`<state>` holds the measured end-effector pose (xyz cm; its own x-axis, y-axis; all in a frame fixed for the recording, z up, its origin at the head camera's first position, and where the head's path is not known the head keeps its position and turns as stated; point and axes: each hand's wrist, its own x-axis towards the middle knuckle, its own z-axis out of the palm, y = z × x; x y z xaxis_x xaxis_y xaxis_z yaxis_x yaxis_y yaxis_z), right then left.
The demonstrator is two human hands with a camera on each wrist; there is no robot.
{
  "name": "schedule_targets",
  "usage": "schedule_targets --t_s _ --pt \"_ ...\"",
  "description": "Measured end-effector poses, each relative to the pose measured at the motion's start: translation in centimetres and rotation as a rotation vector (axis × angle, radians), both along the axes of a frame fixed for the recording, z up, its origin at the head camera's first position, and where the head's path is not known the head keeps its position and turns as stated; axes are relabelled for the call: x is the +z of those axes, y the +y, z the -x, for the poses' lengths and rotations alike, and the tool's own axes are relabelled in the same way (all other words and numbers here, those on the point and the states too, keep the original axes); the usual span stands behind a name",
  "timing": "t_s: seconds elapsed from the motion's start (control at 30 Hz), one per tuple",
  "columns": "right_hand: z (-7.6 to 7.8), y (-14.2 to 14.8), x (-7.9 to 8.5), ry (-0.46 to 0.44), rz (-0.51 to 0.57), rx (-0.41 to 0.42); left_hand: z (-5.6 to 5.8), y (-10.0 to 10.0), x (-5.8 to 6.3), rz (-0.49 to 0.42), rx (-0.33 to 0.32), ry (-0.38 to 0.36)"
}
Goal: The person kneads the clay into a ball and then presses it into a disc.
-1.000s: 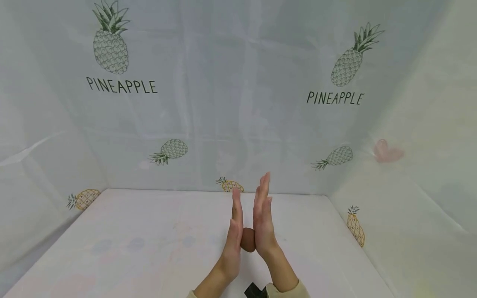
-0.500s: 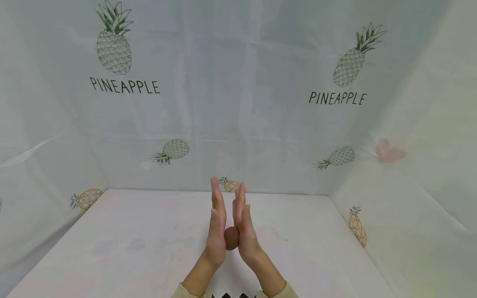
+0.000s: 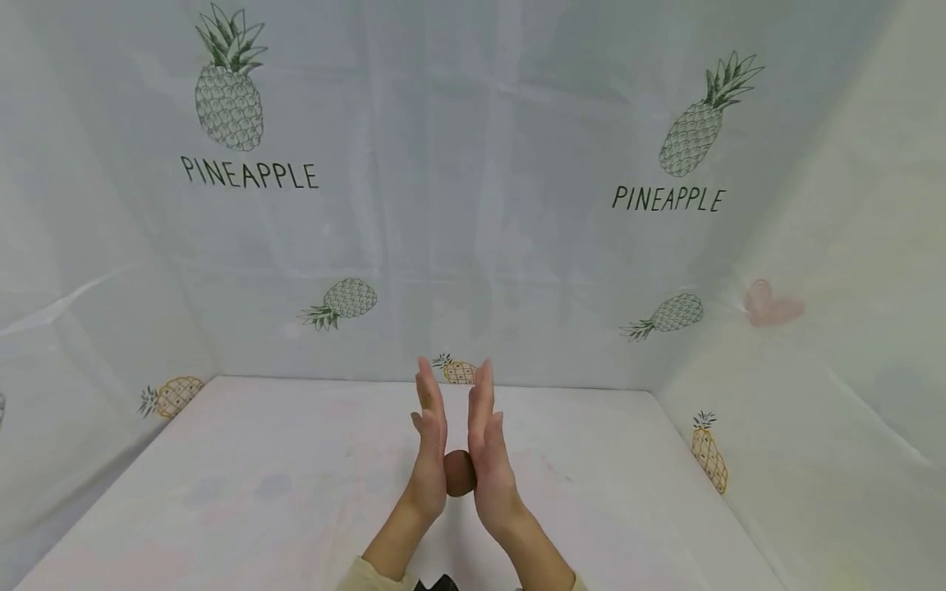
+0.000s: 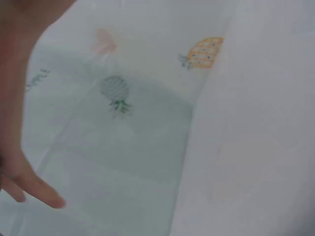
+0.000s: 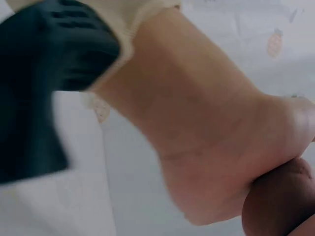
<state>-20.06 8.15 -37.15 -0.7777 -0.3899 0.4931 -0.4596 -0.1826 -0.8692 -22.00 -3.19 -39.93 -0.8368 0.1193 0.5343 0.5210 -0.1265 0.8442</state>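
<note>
Between my two upright palms sits a small brown ball of modelling clay (image 3: 460,474), squeezed near the heels of the hands. My left hand (image 3: 429,469) presses its left side with fingers straight and pointing up and away. From the other side my right hand (image 3: 493,472) presses it, fingers likewise straight. In the right wrist view the clay shows a small crease (image 5: 280,199) by the heel of the right palm (image 5: 216,172). The left wrist view catches the left hand's edge and fingers (image 4: 42,189), with the ball out of sight there.
A white table (image 3: 296,492) with faint coloured smudges lies under the hands. Pale cloth with printed pineapples (image 3: 473,205) encloses the back and both sides. A dark wrist device (image 5: 74,49) appears close in the right wrist view.
Both hands and the clay ball have shifted left. The right hand has drawn back from further forward, so the fingertips now stand about level. The ball looks rounder than a second ago.
</note>
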Motion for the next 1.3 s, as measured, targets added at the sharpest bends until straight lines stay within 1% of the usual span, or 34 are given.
schedule_targets --t_s 0.07,0.13,0.23,0.3,0.4,0.5,0.67,0.8,0.9,1.0,1.1,1.23,1.3 --pt "0.1 0.5 0.3 0.002 0.015 -0.033 -0.1 0.7 -0.4 0.022 -0.022 0.001" --pt "0.3 1.0 0.6 0.009 0.027 -0.062 -0.2 1.3 -0.7 0.038 -0.045 0.017" --pt "0.7 1.5 0.6 0.024 0.031 -0.097 -0.8 2.1 -0.9 0.021 -0.096 0.011" --pt "1.1 1.7 0.5 0.034 0.030 -0.116 -1.2 2.4 -0.8 0.003 -0.119 0.013" --pt "1.7 1.8 0.1 0.012 0.048 -0.118 -1.8 2.5 -0.4 -0.012 -0.136 0.036" --pt "2.1 1.7 -0.3 -0.030 0.072 -0.080 -2.2 2.4 0.1 -0.012 -0.133 0.083" --pt "2.2 1.1 -0.9 -0.085 0.063 0.029 -2.4 1.6 1.1 -0.021 -0.116 0.128" --pt "1.7 0.4 -1.3 -0.122 0.054 0.142 -2.2 0.6 1.7 -0.026 -0.059 0.155" --pt "1.1 -0.2 -1.2 -0.142 0.052 0.197 -1.7 -0.1 1.9 -0.040 -0.014 0.158" --pt "0.6 -0.5 -1.0 -0.138 0.045 0.194 -1.1 -0.6 1.8 -0.058 0.019 0.134" --pt "0.3 -0.5 -0.7 -0.106 0.027 0.159 -0.6 -0.8 1.5 -0.072 0.034 0.091" --pt "-0.1 -0.4 -0.2 -0.066 0.002 0.114 -0.3 -0.8 1.0 -0.068 0.031 0.018" --pt "-0.2 -0.2 0.0 -0.056 -0.004 0.094 -0.2 -0.6 0.7 -0.050 0.029 -0.001"
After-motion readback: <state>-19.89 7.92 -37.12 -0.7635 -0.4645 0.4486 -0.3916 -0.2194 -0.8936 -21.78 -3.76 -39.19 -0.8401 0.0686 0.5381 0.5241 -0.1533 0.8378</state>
